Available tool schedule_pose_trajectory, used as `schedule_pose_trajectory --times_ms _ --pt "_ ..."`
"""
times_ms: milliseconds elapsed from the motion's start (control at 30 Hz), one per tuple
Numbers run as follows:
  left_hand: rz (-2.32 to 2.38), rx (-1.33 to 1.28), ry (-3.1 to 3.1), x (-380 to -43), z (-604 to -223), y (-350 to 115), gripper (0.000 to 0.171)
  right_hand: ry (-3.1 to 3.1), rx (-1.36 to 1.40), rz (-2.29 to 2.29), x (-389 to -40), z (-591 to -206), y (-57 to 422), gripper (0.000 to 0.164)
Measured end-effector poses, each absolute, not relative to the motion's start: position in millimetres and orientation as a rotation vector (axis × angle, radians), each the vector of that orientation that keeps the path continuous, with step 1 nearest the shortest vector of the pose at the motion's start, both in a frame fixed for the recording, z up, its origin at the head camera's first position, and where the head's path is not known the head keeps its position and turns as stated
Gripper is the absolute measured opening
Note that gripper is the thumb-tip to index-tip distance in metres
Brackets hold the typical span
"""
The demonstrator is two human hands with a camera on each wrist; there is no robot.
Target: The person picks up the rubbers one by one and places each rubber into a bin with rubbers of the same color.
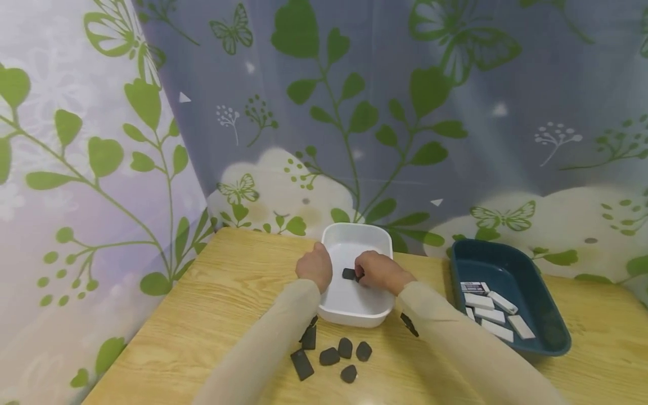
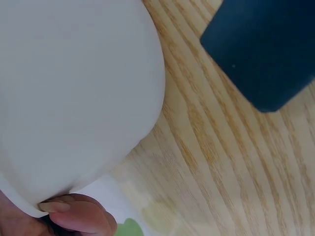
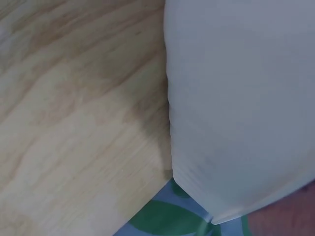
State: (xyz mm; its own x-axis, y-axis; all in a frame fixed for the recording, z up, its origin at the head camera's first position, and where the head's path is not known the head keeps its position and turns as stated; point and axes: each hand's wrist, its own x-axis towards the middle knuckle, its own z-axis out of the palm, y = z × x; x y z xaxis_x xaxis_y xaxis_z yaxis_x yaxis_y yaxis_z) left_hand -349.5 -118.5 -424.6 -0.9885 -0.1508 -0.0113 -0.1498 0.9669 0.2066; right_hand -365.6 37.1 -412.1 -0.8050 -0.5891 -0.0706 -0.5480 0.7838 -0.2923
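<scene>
A white plastic basin (image 1: pixel 356 312) stands on the wooden table in front of me. My left hand (image 1: pixel 315 268) is at its left side with the fingers curled; in the left wrist view its fingertips (image 2: pixel 81 214) are right at the rim, with something dark partly hidden behind them. My right hand (image 1: pixel 379 272) reaches over the right rim into the basin and pinches a small black piece (image 1: pixel 360 276), mostly covered by the fingers. Beside that piece, a black block (image 1: pixel 348 273) lies inside the basin. The right wrist view shows mainly the basin's outer wall (image 3: pixel 241 108).
In front of the basin lie a black rectangular block (image 1: pixel 302 364), another black block (image 1: pixel 309 338) and several rounded dark pieces (image 1: pixel 329 356). To the right, a dark blue tub (image 1: pixel 549 320) holds several white erasers (image 1: pixel 489 315). A patterned cloth (image 1: pixel 324 112) hangs behind the table.
</scene>
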Motion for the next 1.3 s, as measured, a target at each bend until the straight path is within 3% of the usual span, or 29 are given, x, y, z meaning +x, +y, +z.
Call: schedule_pose_trajectory --times_ms 367,567,967,1300 --pt "-0.316 0.235 -3.123 -347.7 -423.2 -110.9 0.02 2.79 -1.008 -0.318 -353.4 -406.4 50.6 0.007" --pt "-0.332 0.244 -3.109 -351.0 -426.8 -112.3 0.018 2.838 -1.23 -0.5 -339.2 -398.5 64.9 0.005" --pt "-0.269 0.221 -3.096 -347.0 -423.1 -115.8 0.016 2.964 -1.384 -0.63 -281.9 -379.2 82.5 0.007" --pt "-0.306 0.219 -3.134 -348.4 -420.0 -114.1 0.022 2.676 -1.54 -0.689 -239.4 -399.2 86.7 0.008"
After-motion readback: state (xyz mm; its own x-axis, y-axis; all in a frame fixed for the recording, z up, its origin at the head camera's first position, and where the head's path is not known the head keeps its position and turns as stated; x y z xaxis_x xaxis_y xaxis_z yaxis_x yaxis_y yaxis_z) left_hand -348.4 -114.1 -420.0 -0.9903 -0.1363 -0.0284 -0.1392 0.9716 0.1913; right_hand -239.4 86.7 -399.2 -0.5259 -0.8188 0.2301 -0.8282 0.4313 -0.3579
